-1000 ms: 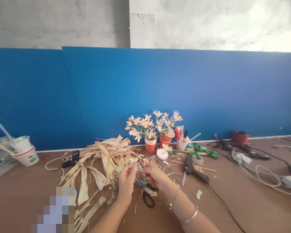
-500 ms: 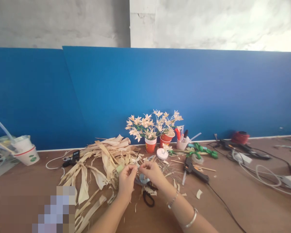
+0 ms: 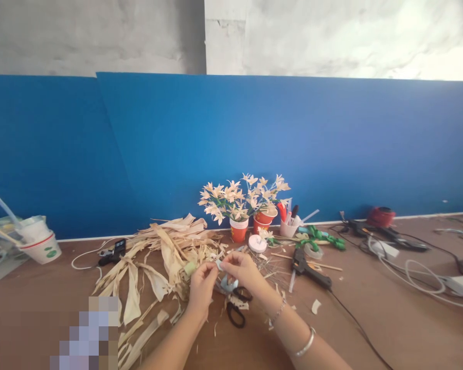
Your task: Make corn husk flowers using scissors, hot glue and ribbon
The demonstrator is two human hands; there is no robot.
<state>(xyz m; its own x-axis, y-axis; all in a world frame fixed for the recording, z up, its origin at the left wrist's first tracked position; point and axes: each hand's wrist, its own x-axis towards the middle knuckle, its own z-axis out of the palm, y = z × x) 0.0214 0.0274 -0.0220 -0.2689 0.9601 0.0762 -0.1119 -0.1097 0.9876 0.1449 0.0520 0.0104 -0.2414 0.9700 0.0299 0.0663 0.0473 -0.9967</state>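
Between my two hands is a small whitish piece [image 3: 218, 264], too small to make out exactly. My left hand [image 3: 201, 289] pinches it from the left, thumb and forefinger pressed together. From the other side, my right hand [image 3: 242, 268] holds it in a pinch as well, with the fingertips of both hands almost meeting. Below them lie scissors [image 3: 236, 314] with black handles, partly covered by a light-blue object [image 3: 229, 283]. Dried husks [image 3: 173, 257] are heaped just left of my hands.
Behind stand pale artificial flowers [image 3: 231, 194] in red paper cups [image 3: 238, 232]. A white lidded tub [image 3: 257, 243] and a glue gun [image 3: 310, 270] with a trailing cord lie to the right. Far left is a white cup [image 3: 42, 248]; far right, white cables [image 3: 412, 277].
My right hand has shifted slightly up, and its fingers have changed position. More of the whitish piece shows between the fingertips. My left hand has barely moved.
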